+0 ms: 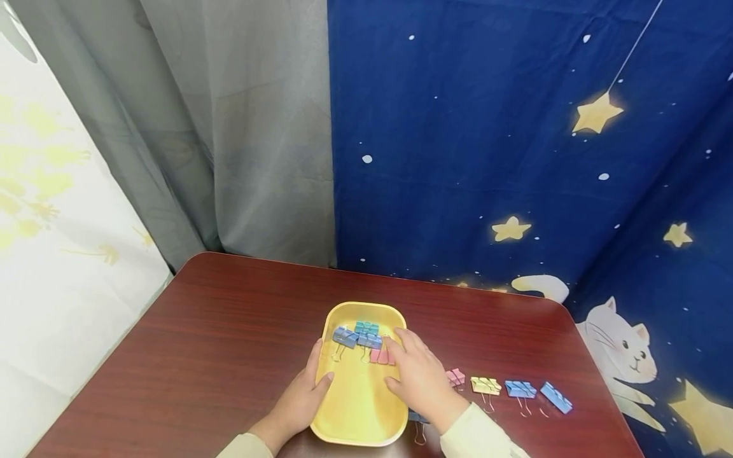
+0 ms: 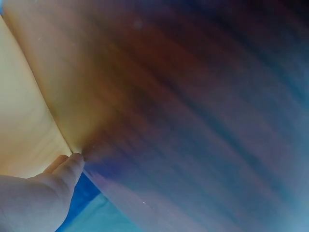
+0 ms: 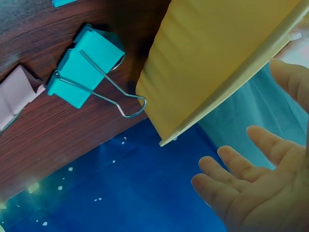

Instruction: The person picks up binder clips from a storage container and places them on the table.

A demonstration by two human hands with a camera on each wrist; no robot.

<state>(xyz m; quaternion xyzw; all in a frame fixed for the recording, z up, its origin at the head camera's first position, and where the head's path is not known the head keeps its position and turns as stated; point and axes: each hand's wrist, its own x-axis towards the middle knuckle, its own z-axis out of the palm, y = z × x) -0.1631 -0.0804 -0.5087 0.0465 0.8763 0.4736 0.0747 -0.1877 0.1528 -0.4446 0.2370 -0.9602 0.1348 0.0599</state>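
A yellow tray lies on the table with several binder clips grouped in its far half: a blue-grey clip, a teal clip, a blue clip and a pink clip. My left hand grips the tray's left side, thumb over the rim and fingers along the outer wall. In the left wrist view, fingers meet that wall. My right hand is over the tray's right rim, near the pink clip. The right wrist view shows its fingers spread and holding nothing.
Right of the tray, another pink clip, a yellow clip, a blue clip and a tilted blue clip lie on the dark red table. A dark clip is partly hidden under the right forearm. Curtains hang behind.
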